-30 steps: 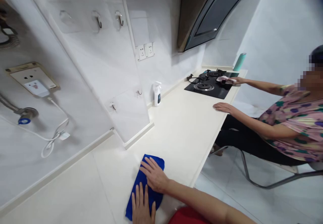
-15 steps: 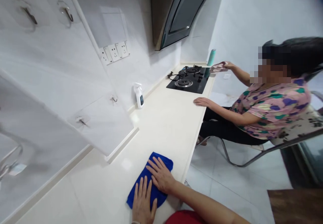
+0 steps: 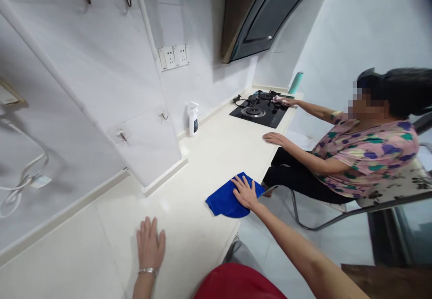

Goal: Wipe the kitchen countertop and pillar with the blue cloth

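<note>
My right hand point(image 3: 245, 192) lies flat with fingers spread on a blue cloth point(image 3: 224, 198), pressing it onto the white countertop point(image 3: 216, 159) near its front edge. My left hand point(image 3: 150, 243) rests flat on the counter closer to me, fingers stretched out, with a bracelet on the wrist and nothing under it. The two hands are well apart.
A white spray bottle point(image 3: 193, 119) stands by the wall. Further along, another person seated on a chair point(image 3: 371, 202) rubs a black gas hob point(image 3: 259, 109) with a cloth, their other hand point(image 3: 274, 138) flat on the counter. A teal bottle point(image 3: 296, 82) stands in the corner.
My right hand has slid the blue cloth away from me along the counter edge. My left hand has come off the cloth and now lies on the bare counter.
</note>
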`<action>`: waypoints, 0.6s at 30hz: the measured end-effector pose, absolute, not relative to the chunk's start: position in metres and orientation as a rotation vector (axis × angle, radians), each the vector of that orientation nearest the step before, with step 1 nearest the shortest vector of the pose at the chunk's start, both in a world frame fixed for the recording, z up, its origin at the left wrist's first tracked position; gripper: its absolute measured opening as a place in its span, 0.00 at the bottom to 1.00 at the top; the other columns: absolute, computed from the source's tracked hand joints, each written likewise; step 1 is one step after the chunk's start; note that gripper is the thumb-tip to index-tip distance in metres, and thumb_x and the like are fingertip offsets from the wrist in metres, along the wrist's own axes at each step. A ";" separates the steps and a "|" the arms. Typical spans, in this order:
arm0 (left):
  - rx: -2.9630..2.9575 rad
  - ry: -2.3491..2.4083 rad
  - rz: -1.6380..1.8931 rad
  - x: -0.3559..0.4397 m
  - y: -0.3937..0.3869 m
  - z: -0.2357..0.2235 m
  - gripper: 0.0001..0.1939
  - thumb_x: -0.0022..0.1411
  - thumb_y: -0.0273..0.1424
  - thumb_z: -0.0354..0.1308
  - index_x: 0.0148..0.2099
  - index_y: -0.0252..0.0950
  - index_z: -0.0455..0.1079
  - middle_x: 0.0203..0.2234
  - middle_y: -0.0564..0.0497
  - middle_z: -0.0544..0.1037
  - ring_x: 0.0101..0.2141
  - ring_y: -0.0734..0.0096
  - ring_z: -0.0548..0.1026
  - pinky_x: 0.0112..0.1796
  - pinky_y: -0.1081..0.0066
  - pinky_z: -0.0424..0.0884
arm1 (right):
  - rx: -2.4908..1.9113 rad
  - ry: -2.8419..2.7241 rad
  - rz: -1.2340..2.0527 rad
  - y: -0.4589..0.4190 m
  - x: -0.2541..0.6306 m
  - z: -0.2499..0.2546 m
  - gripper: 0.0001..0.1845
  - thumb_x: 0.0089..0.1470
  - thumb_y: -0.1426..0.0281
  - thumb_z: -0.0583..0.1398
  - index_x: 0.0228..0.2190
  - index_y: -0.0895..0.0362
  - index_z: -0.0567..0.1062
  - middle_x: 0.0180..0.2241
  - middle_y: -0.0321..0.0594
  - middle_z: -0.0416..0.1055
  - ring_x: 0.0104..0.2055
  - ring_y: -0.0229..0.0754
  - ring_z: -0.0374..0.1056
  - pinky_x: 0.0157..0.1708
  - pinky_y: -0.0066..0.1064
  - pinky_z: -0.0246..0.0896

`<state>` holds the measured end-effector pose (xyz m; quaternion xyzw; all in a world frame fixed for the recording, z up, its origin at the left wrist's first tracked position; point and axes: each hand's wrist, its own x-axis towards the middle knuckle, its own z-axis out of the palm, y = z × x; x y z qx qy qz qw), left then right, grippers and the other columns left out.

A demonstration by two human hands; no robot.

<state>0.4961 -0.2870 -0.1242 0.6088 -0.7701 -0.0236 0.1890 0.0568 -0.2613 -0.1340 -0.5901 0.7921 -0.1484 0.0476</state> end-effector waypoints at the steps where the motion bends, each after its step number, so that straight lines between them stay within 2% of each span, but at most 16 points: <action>1: 1.819 -2.104 -0.095 0.504 -0.289 -0.122 0.31 0.68 0.40 0.40 0.66 0.29 0.58 0.68 0.34 0.53 0.69 0.52 0.44 0.66 0.46 0.44 | -1.746 2.453 -0.462 -0.263 0.066 -0.137 0.32 0.64 0.55 0.43 0.64 0.54 0.59 0.68 0.45 0.49 0.71 0.62 0.36 0.63 0.68 0.28; 4: 2.071 -1.979 -0.170 0.509 -0.291 -0.118 0.33 0.67 0.42 0.38 0.68 0.28 0.55 0.69 0.32 0.50 0.69 0.48 0.43 0.66 0.44 0.42 | -1.674 2.551 -0.555 -0.259 0.111 -0.145 0.43 0.60 0.44 0.46 0.65 0.62 0.56 0.69 0.56 0.44 0.70 0.70 0.31 0.61 0.72 0.24; 6: 2.161 -1.958 -0.179 0.505 -0.290 -0.118 0.34 0.67 0.42 0.37 0.68 0.27 0.53 0.69 0.31 0.49 0.69 0.46 0.43 0.66 0.44 0.43 | -1.763 2.529 -0.604 -0.249 0.146 -0.146 0.45 0.58 0.44 0.51 0.65 0.62 0.56 0.69 0.58 0.43 0.70 0.71 0.30 0.61 0.71 0.23; 8: 2.191 -1.964 -0.145 0.501 -0.289 -0.119 0.35 0.67 0.42 0.36 0.69 0.26 0.52 0.69 0.31 0.49 0.69 0.46 0.42 0.65 0.44 0.43 | -1.893 2.420 -0.576 -0.236 0.178 -0.146 0.43 0.58 0.48 0.54 0.65 0.60 0.55 0.69 0.56 0.42 0.70 0.70 0.30 0.62 0.69 0.23; 12: 2.197 -1.978 -0.103 0.499 -0.290 -0.120 0.35 0.67 0.43 0.34 0.69 0.27 0.52 0.69 0.31 0.50 0.69 0.45 0.44 0.65 0.46 0.43 | -2.073 2.173 -0.567 -0.210 0.210 -0.144 0.36 0.62 0.54 0.53 0.66 0.51 0.53 0.70 0.48 0.40 0.71 0.66 0.30 0.64 0.68 0.25; 18: 2.179 -1.993 -0.056 0.500 -0.292 -0.122 0.36 0.67 0.43 0.33 0.68 0.26 0.53 0.68 0.30 0.52 0.68 0.43 0.46 0.65 0.46 0.45 | -2.243 1.941 -0.550 -0.195 0.173 -0.135 0.33 0.61 0.58 0.55 0.66 0.46 0.55 0.70 0.41 0.44 0.71 0.59 0.36 0.66 0.62 0.30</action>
